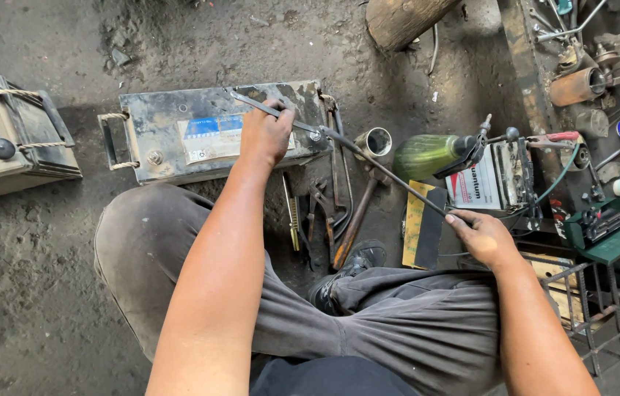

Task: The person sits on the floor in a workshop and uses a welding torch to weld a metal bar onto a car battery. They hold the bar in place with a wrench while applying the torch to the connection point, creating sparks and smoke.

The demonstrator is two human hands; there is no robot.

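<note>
Left hand (266, 136) clenched around long metal rod (357, 150) atop grey car battery (211, 132); right hand (482, 235) pinches rod's opposite end; rod slants between grips; pliers and hammer (354, 220) on dirt below it; green bottle (427, 155) just beyond.

Two large batteries (214, 132) (9, 136), one small battery (482, 183), one green bottle (427, 155).
</note>
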